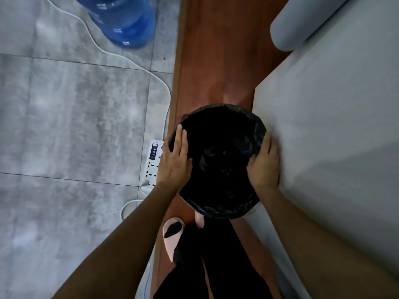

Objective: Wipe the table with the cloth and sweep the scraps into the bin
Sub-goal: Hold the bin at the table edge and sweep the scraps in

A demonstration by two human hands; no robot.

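two hands (175, 157) (265, 166), one bin (226, 209), one jug (123, 20), one power strip (153, 162).

The bin (220, 108) sits between the left hand (176, 156) and right hand (264, 165), table (334, 126) just right, power strip (153, 160) just left.
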